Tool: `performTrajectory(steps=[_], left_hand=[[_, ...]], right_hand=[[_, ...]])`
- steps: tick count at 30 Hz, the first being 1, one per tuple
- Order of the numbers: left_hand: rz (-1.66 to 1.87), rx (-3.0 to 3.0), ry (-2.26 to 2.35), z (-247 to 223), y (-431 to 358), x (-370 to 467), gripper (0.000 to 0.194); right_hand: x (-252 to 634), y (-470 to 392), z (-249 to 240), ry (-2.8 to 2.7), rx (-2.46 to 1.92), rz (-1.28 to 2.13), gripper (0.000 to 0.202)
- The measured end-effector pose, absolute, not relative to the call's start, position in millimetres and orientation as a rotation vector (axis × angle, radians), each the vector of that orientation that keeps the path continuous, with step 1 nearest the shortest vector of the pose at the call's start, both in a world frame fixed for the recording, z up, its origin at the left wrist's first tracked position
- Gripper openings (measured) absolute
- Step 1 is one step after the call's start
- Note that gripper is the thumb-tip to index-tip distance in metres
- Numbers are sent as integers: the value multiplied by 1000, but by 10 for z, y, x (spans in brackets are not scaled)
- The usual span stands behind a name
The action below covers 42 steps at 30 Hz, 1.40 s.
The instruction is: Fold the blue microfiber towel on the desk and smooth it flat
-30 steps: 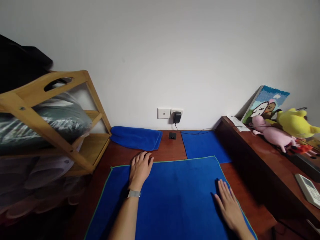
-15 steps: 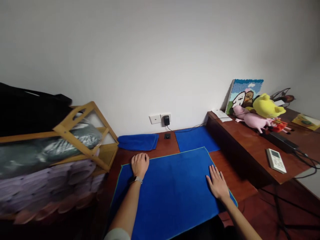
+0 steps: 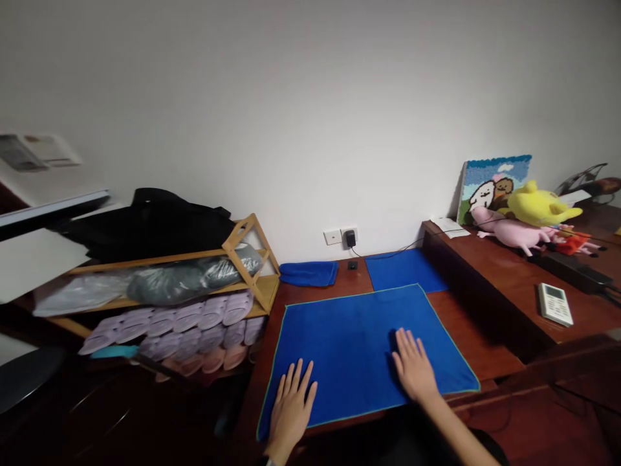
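A blue cloth (image 3: 354, 349) with a light green edge lies spread flat on the brown wooden table (image 3: 485, 343). My left hand (image 3: 292, 401) is over its near left corner, fingers stretched out and spread. Above the right half of the cloth is my right hand (image 3: 414, 369), open too, with a dark shadow beside its fingers; whether it touches the fabric I cannot tell. Behind the spread cloth, a folded blue cloth (image 3: 309, 273) lies against the wall, and another flat blue cloth (image 3: 407, 270) lies to its right.
Left of the table stands a wooden rack (image 3: 252, 259) with a black bag (image 3: 155, 223) and rows of slippers (image 3: 213, 314). On the raised desk at right are plush toys (image 3: 514, 230), a picture (image 3: 492, 188) and a white remote (image 3: 555, 304). A black plug (image 3: 350, 238) sits in the wall socket.
My left hand has come back from the cloth's far left corner to the near left. My right hand has moved inward from the right edge. The view has turned left.
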<state>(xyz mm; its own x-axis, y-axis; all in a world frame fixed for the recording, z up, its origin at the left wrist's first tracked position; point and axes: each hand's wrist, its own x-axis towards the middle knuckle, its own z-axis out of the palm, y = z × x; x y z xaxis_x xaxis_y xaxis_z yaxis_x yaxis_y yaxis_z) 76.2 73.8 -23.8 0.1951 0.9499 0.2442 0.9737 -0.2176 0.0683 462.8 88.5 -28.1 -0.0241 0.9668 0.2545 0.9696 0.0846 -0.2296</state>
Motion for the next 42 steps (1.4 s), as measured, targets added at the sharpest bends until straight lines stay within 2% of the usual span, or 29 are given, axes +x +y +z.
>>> performTrajectory(steps=[3, 6, 14, 20, 24, 27, 34, 38, 42], left_hand=[[-304, -2332, -1973, -267, 696, 688, 56], [-242, -2356, -1996, -212, 686, 628, 58], [-261, -2326, -1985, -263, 603, 274, 61], [-228, -2322, -1995, -269, 581, 223, 60], [-207, -2327, -1987, -246, 588, 183, 59], [-270, -2295, -1993, -217, 669, 360, 59], [-385, -2695, -1653, 15, 944, 1787, 54], [-331, -2792, -1660, 0, 986, 1954, 56], [-269, -2591, -1922, -207, 990, 1316, 61]], right_hand=[[4193, 608, -371, -2158, -1754, 104, 65], [4134, 521, -415, -2148, -1800, 173, 66], [5381, 573, -611, -1934, -2158, 40, 68], [5921, 444, -806, -2049, -2151, -64, 61], [5817, 452, -758, -1976, -2212, -116, 62], [5504, 565, -540, -1905, -2174, -151, 64], [4192, 965, -33, -2164, -1785, 251, 67], [4089, 1022, -200, -2136, -1859, 320, 69], [4694, 1002, -490, -1987, -2089, 167, 70]])
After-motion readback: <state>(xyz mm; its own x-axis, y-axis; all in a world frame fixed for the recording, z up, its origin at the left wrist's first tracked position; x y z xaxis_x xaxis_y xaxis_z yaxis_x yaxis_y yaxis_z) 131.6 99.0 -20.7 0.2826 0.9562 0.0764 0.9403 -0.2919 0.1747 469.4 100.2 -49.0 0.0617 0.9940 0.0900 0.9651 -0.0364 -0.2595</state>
